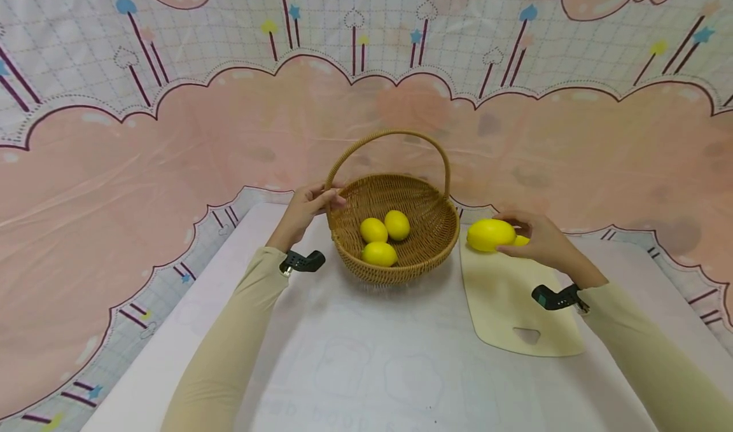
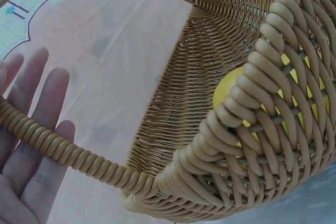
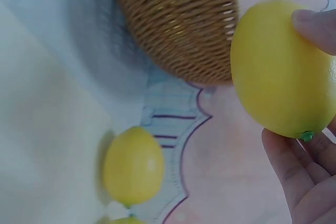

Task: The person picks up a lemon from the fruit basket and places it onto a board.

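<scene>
A wicker basket [image 1: 395,273] with a tall arched handle stands near the back, three yellow lemons [image 1: 380,254] in its bowl. At its left side my left hand [image 1: 306,212] holds the handle's base; in the left wrist view the fingers lie fairly straight behind the handle [image 2: 94,163]. To the basket's right, my right hand [image 1: 535,238] grips a lemon [image 1: 490,235] between thumb and fingers, held up above a cream cutting board [image 1: 515,305]. Beneath, another lemon [image 3: 134,165] rests at the board's far end, with part of one more at the frame's lower edge.
A white cloth covers the table [image 1: 343,368]. Behind it hangs a pink patterned backdrop [image 1: 258,133], coming down close to the basket's back. The board has a small cut-out [image 1: 527,335] at its near end.
</scene>
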{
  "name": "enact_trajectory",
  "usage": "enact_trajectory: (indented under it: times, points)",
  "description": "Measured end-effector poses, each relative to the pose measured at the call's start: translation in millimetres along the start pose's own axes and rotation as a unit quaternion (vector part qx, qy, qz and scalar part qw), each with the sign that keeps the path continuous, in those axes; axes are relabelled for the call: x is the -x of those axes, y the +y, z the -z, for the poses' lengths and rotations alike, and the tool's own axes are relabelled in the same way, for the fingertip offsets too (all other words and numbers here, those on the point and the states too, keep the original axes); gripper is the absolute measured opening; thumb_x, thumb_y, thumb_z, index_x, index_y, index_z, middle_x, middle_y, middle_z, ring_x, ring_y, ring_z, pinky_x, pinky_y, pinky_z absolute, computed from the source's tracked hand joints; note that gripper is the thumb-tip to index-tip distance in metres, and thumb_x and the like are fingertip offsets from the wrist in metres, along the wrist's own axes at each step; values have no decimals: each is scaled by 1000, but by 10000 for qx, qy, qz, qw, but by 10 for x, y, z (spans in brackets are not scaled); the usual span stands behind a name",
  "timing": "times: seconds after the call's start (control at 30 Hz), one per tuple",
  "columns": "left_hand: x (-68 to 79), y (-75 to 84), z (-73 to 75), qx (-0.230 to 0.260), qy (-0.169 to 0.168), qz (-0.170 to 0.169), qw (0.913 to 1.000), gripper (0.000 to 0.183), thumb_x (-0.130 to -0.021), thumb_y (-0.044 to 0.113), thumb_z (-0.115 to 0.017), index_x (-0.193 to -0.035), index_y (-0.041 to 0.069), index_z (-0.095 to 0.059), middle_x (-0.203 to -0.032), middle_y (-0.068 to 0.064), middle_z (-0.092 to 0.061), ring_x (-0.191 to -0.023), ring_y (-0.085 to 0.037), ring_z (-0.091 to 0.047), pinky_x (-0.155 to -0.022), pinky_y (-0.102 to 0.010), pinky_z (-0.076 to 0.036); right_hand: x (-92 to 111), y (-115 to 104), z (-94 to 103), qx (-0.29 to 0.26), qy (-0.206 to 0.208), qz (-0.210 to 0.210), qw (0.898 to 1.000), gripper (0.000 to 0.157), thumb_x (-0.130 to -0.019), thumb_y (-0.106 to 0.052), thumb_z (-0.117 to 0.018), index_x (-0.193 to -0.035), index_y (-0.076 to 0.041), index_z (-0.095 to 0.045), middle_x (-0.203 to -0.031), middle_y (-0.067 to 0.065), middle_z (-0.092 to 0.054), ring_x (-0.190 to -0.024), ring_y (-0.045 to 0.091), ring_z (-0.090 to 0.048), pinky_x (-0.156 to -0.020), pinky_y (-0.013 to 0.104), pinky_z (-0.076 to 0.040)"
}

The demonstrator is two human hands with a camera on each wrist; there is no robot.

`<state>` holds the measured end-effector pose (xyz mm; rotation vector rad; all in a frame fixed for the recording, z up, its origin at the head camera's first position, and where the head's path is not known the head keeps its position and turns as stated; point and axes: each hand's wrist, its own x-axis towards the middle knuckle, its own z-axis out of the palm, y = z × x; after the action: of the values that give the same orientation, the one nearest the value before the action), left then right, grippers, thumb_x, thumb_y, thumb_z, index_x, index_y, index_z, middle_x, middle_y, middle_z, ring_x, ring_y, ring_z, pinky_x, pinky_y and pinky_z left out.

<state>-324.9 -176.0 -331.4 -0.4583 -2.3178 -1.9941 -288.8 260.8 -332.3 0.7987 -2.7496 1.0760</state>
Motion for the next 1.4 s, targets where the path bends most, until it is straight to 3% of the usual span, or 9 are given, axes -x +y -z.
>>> enact_trajectory:
  times: [0.1, 0.27, 0.4, 0.53, 0.67, 0.73, 0.83, 1.23, 1.4]
  points:
    - [-1, 4, -5, -23, 25, -13, 10000, 40, -98, 20, -50, -128, -5, -51, -77, 16, -68, -82, -3, -66, -98, -43, -48, 53, 93, -40, -23, 3, -27, 10000, 56, -78, -10, -76, -126, 5, -53, -125, 23, -56, -105, 25, -58, -83, -1, -40]
    - [-8, 16, -22, -76, 99, -13, 9999, 37, -97, 21, -51, -126, -2, -55, -78, 16, -68, -82, -3, -66, -96, -41, -50, 110, 270, -134, -157, 43, -54, 9999, 55, -79, -10, -75, -126, 6, -52, -128, 25, -53, -96, -13, -49, -82, -1, -41]
    - [-20, 30, -43, -83, 126, -31, 9999, 37, -97, 22, -51, -125, -2, -55, -78, 16, -68, -83, -2, -66, -98, -43, -48, 140, 411, -219, -211, 71, -218, 9995, 54, -80, -11, -74, -126, 7, -52, -129, 27, -52, -95, -20, -43, -82, -2, -39]
    - [-26, 39, -57, -63, 146, -87, 9998, 40, -98, 24, -50, -126, -5, -54, -78, 17, -68, -82, -1, -66, -100, -45, -46, 165, 520, -299, -66, 96, -422, 9990, 53, -80, -14, -74, -125, 7, -53, -127, 26, -53, -101, -2, -53, -85, 4, -44]
    - [-25, 40, -70, -83, 201, -115, 9997, 37, -99, 24, -49, -124, -1, -56, -78, 17, -68, -82, -1, -66, -100, -45, -46, 193, 598, -359, -17, 65, -580, 9983, 55, -82, -14, -73, -126, 9, -51, -127, 28, -51, -108, 34, -56, -93, 31, -51]
    - [-23, 40, -77, -84, 223, -125, 9996, 35, -99, 23, -48, -123, 0, -56, -78, 17, -68, -82, -1, -66, -99, -45, -47, 204, 629, -386, -38, 21, -658, 9978, 55, -82, -14, -72, -127, 10, -50, -128, 29, -50, -111, 41, -54, -95, 43, -47]
    - [-22, 36, -82, -64, 249, -163, 9995, 33, -99, 22, -47, -122, 1, -57, -79, 16, -68, -83, -2, -66, -98, -43, -48, 214, 679, -429, -84, -23, -752, 9971, 56, -83, -14, -72, -127, 11, -49, -130, 31, -48, -112, 44, -53, -95, 50, -45]
    - [-6, 32, -67, -75, 350, -141, 9993, 33, -99, 20, -46, -122, -1, -57, -74, 14, -67, -79, -4, -66, -89, -31, -54, 219, 848, -533, -225, -110, -826, 9963, 59, -83, -13, -72, -128, 14, -46, -132, 33, -46, -115, 46, -51, -95, 49, -45]
    - [-6, 8, -45, -77, 354, -132, 9993, 33, -99, 21, -47, -122, 0, -57, -73, 15, -67, -79, -4, -66, -85, -27, -54, 213, 894, -552, -356, -122, -820, 9959, 59, -83, -13, -72, -129, 14, -46, -132, 32, -46, -116, 45, -51, -96, 36, -49]
